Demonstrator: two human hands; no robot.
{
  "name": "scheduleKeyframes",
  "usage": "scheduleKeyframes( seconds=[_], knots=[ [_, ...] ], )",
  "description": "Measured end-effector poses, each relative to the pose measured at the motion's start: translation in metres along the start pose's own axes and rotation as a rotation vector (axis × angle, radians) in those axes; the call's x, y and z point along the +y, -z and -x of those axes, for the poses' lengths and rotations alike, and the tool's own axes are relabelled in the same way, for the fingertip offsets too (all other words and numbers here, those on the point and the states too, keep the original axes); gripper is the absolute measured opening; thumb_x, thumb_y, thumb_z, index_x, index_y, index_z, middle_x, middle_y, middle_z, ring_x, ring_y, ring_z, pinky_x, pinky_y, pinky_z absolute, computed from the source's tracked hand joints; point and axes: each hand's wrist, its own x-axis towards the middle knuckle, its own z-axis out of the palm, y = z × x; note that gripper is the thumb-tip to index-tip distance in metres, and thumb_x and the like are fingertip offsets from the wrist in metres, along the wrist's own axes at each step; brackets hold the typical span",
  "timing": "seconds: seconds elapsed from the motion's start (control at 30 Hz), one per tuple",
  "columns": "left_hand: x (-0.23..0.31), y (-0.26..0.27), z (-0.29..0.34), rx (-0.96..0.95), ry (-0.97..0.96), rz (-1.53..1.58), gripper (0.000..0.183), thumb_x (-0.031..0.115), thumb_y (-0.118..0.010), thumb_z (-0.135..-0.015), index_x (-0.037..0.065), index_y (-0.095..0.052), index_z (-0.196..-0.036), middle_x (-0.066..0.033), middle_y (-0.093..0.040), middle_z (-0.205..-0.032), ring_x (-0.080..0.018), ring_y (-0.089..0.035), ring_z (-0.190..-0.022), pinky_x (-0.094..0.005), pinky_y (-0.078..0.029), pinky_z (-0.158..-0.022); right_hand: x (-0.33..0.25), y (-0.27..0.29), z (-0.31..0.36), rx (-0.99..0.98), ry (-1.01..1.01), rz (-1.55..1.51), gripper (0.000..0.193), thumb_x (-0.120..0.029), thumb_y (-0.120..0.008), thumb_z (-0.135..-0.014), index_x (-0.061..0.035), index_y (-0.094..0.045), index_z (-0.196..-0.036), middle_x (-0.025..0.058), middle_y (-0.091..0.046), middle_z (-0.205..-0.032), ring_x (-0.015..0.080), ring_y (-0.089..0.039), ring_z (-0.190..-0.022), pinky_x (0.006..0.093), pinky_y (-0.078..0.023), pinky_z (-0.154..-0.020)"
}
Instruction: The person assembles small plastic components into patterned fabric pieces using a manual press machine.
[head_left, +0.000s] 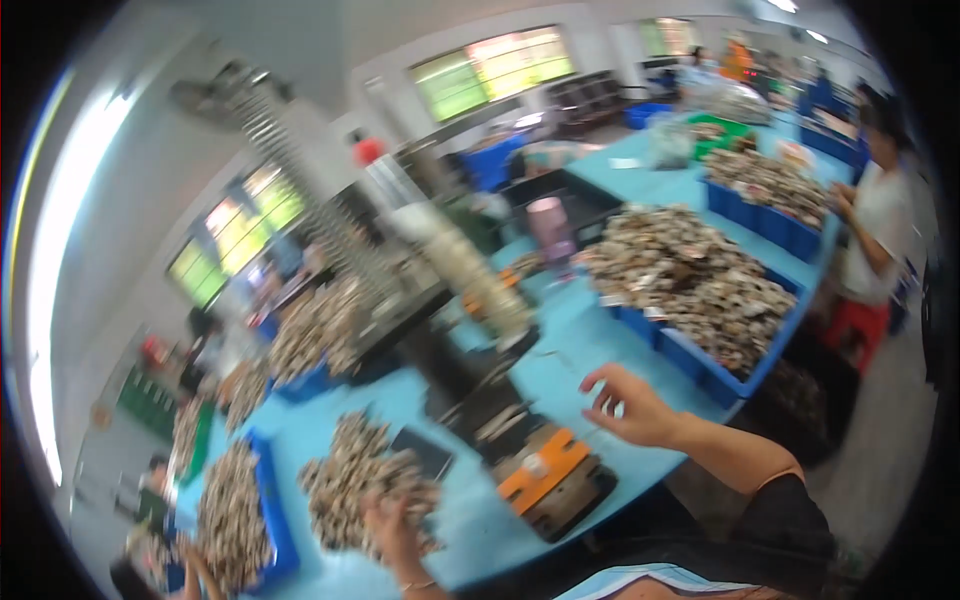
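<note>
My left hand [394, 532] reaches into a loose heap of small grey-brown pieces [350, 470] on the light-blue table; blur hides how its fingers sit and whether they hold a piece. My right hand [637, 408] is raised over the table's right part, fingers bent and apart, with nothing visible in them. Between the hands stands a bench machine with a dark column, a large coil spring [315, 215] and an orange-topped base [545, 468]. A dark flat plate [422, 453] lies between the heap and the machine.
Right of the machine, a blue tray [690, 365] is piled high with similar pieces; another blue tray [268, 510] stands left. Behind are a pink-lidded bottle [552, 235] and a black crate [565, 195]. People work at the right edge and lower left.
</note>
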Motion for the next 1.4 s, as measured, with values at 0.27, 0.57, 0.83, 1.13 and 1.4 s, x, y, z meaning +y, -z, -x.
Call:
scheduleKeyframes(
  seconds=[0.27,0.57,0.83,1.13,1.4],
  knots=[
    [-0.037,0.054,-0.082,0.377,-0.345,-1.263,0.029,0.02,-0.065,-0.081,0.001,-0.045,-0.092,-0.0131,-0.046,-0.074,-0.0317,-0.046,-0.075,-0.0424,-0.039,-0.068,0.067,0.199,-0.026,0.463,-0.293,0.827,0.017,-0.019,-0.065,-0.081,-0.0082,-0.06,-0.094,0.0101,-0.064,-0.088,0.0274,-0.065,-0.077,0.0419,-0.051,-0.067],
    [0.028,-0.019,-0.019,0.316,-0.435,-1.005,0.029,0.011,-0.068,-0.075,0.002,-0.054,-0.098,-0.0144,-0.046,-0.102,-0.0323,-0.043,-0.103,-0.0427,-0.035,-0.088,0.153,0.208,-0.088,0.224,-0.32,1.303,0.016,-0.011,-0.063,-0.074,-0.0036,-0.06,-0.088,0.0139,-0.063,-0.092,0.0327,-0.063,-0.088,0.0426,-0.052,-0.074],
    [0.076,-0.096,0.06,0.057,-0.622,-0.596,0.033,-0.001,-0.067,-0.074,-0.001,-0.051,-0.103,-0.0115,-0.053,-0.095,-0.0217,-0.051,-0.082,-0.0317,-0.043,-0.073,0.062,0.205,-0.03,0.538,-0.185,0.873,0.014,-0.013,-0.063,-0.076,0.0008,-0.064,-0.077,0.015,-0.064,-0.07,0.0273,-0.064,-0.068,0.0382,-0.05,-0.06],
    [0.082,-0.219,0.119,-0.544,-0.792,-0.473,0.051,0.02,-0.08,-0.07,0.005,-0.06,-0.115,-0.0158,-0.061,-0.112,-0.0312,-0.061,-0.097,-0.0385,-0.049,-0.084,-0.019,0.016,0.071,0.176,-0.685,-0.732,0.016,-0.015,-0.062,-0.087,0.0,-0.065,-0.084,0.002,-0.056,-0.059,0.007,-0.048,-0.046,0.0199,-0.035,-0.042],
    [0.068,-0.153,0.122,-0.469,0.787,0.509,0.029,0.022,-0.056,-0.095,0.003,-0.054,-0.116,-0.0017,-0.061,-0.102,-0.0084,-0.058,-0.085,-0.0231,-0.048,-0.073,0.025,-0.047,0.053,-0.4,-0.95,-0.894,0.02,-0.025,-0.053,-0.095,-0.0086,-0.063,-0.101,-0.0032,-0.055,-0.069,0.0024,-0.041,-0.05,0.0178,-0.03,-0.044]
  ],
)
